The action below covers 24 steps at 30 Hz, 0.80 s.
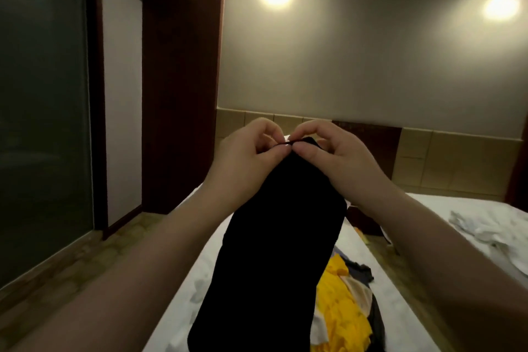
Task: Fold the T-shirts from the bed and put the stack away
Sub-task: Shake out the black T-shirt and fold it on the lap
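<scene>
Now both hands, left hand [251, 151] and right hand [328, 151], are pinching the black T-shirt [274, 251] by its top edge above the bed [428, 214]; ideally they are spreading apart to open it flat.

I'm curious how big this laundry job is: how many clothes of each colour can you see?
Black garment, pinched by left hand and right hand: 1
Yellow garment: 1
Cream garment: 1
Dark grey garment: 1
Pale grey garment, apart: 1
Total: 5 that I can tell apart.
</scene>
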Available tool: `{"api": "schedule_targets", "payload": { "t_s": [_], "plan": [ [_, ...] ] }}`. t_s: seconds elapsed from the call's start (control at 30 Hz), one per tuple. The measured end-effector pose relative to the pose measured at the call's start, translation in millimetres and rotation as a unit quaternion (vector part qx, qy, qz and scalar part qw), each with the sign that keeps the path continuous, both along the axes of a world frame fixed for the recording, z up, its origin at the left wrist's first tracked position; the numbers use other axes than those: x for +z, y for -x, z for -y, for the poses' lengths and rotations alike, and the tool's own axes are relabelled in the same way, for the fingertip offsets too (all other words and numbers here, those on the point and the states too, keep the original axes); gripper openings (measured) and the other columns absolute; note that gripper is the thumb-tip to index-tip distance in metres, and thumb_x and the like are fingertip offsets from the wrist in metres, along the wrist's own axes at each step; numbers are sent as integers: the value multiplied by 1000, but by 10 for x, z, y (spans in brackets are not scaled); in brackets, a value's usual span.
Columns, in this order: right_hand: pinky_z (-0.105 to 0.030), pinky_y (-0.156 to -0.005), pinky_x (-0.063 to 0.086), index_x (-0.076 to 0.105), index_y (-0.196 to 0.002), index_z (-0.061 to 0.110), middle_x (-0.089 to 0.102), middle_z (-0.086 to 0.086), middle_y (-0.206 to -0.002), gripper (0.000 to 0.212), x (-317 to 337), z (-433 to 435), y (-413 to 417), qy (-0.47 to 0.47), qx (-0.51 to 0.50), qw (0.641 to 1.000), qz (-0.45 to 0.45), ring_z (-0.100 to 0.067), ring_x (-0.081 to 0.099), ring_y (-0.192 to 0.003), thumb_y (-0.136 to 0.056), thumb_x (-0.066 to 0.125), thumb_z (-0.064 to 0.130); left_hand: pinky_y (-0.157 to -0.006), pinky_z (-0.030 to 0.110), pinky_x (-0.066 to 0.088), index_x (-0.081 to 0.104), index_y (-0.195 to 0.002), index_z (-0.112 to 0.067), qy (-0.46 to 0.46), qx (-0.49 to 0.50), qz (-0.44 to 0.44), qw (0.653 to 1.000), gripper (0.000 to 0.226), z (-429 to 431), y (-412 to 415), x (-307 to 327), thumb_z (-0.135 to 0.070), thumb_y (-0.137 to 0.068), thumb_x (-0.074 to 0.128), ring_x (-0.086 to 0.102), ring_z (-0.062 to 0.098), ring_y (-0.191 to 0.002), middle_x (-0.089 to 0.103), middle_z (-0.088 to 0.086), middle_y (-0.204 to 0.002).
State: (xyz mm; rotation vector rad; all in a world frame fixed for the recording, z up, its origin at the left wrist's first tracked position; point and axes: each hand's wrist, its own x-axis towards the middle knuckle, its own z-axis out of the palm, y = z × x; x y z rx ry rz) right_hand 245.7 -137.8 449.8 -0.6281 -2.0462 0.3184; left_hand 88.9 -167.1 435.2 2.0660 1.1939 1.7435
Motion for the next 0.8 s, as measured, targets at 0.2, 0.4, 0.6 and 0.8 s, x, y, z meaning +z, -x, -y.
{"api": "schedule_targets", "payload": {
  "t_s": [0.2,0.4,0.6,0.8],
  "plan": [
    [-20,-72,46,60,-83,32,66,4,-88,11,353,-41,-78,1,-50,999,15,-5,58,-79,-90,58,23,-80,40,50,65,-90,-8,91,-47,-93,990,17,-59,111,139,-24,-83,65,62,21,-84,63,6,-84],
    [-24,-65,31,57,-105,16,57,6,-93,15,528,-107,-113,-85,-167,974,127,-11,50,-90,-97,46,22,-59,20,33,55,-64,-10,142,-101,-62,983,31,-87,256,111,-33,-84,62,46,7,-56,45,-4,-58],
    [-23,-68,28,56,-105,15,60,-1,-97,14,582,-123,-139,-105,-166,973,125,-16,52,-91,-97,45,20,-59,12,37,60,-74,-18,194,-206,-14,959,28,-147,302,6,-45,-79,65,49,4,-66,50,-8,-66],
    [-14,-69,36,60,-97,20,59,10,-90,11,532,-73,-144,-129,-147,972,133,-5,52,-83,-90,59,28,-71,21,48,59,-99,-13,169,-183,9,968,14,-175,64,-71,-24,-92,54,60,15,-86,60,0,-95]
  ]
}}
